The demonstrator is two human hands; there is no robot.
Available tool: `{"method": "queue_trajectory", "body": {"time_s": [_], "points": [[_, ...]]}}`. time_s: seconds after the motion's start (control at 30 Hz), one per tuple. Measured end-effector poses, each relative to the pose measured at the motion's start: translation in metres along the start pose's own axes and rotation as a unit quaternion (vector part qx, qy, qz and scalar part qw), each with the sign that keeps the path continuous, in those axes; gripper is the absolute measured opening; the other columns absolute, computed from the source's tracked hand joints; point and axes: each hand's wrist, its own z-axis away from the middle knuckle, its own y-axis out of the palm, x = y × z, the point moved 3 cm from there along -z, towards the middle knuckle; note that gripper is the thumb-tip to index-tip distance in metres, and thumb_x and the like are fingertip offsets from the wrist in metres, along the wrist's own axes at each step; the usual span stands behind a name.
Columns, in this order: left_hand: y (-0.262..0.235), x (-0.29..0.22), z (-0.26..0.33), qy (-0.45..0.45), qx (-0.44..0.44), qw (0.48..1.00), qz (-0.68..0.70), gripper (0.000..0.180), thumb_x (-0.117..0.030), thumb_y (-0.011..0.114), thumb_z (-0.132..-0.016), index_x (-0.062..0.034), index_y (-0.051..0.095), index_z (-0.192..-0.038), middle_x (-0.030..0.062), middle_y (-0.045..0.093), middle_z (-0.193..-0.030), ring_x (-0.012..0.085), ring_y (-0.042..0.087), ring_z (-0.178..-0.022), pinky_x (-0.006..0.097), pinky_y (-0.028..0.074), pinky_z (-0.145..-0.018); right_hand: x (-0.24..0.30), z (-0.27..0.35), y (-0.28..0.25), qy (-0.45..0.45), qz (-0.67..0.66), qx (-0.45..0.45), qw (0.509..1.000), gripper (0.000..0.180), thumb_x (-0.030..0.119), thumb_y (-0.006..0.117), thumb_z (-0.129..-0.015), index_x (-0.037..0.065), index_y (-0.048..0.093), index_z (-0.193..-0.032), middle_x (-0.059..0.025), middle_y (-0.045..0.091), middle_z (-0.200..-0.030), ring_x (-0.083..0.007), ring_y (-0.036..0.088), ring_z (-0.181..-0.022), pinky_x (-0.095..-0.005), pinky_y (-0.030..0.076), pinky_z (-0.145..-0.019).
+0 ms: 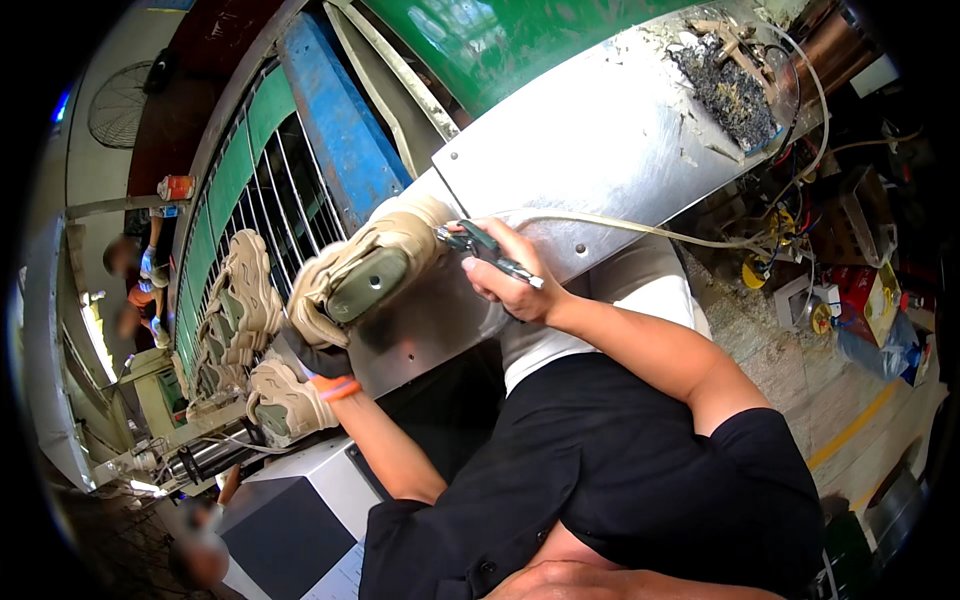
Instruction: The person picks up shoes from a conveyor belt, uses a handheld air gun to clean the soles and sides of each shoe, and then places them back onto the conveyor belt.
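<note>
The chunky beige shoe sole with a dark-green middle (368, 286) slants from lower left to upper right, held over the left end of the silver metal sheet (600, 150); which end is the toe is hard to tell. The dark-gloved left hand (318, 354) grips its lower-left end; the bare right hand (518, 278) curls round a dark-green spray gun (476, 243), nozzle leftward at the sole

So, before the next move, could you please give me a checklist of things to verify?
1. Left hand supports beige shoe: ok.
2. Right hand grips spray tool: ok.
3. Both hands gloved: not ok; left has a dark glove, right is bare.
4. Pale hose joined to spray tool: cannot tell; the hand hides that end.
5. Tool tip clear of shoe: cannot tell; very close.
</note>
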Motion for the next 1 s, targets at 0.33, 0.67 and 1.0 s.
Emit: {"method": "queue_trajectory", "body": {"time_s": [0.33, 0.67, 1.0], "points": [[-0.002, 0.003, 0.171, -0.259, -0.068, 0.961, -0.064, 0.063, -0.048, 0.045, -0.097, -0.0015, 0.041, -0.138, 0.0147, 0.059, -0.125, 0.0326, 0.065, -0.100, 0.041, 0.059, -0.070, -0.024, -0.009, 0.013, -0.132, 0.156, -0.054, 0.977, 0.040, 0.016, 0.061, -0.084, 0.000, 0.048, -0.119, -0.0058, 0.050, -0.070, -0.0118, 0.046, -0.061, -0.0293, 0.039, -0.056], [0.061, 0.020, 0.190, -0.384, 0.048, 0.922, -0.023, 0.074, -0.061, 0.045, -0.092, -0.0034, 0.042, -0.137, 0.0229, 0.061, -0.117, 0.0321, 0.068, -0.087, 0.040, 0.059, -0.064, -0.020, -0.002, 0.011, -0.064, 0.135, -0.018, 0.989, 0.040, 0.017, 0.061, -0.084, 0.002, 0.049, -0.119, -0.0033, 0.052, -0.070, -0.0078, 0.048, -0.064, -0.0270, 0.039, -0.057], [0.108, 0.038, 0.172, -0.406, 0.087, 0.904, 0.098, 0.080, -0.064, 0.038, -0.093, 0.0024, 0.039, -0.138, 0.0251, 0.059, -0.118, 0.0346, 0.066, -0.096, 0.044, 0.059, -0.077, -0.002, 0.034, -0.003, 0.144, -0.058, 0.052, 0.987, 0.033, 0.011, 0.055, -0.089, 0.004, 0.048, -0.120, -0.0003, 0.050, -0.073, -0.0064, 0.044, -0.056, -0.0241, 0.037, -0.051]]}}
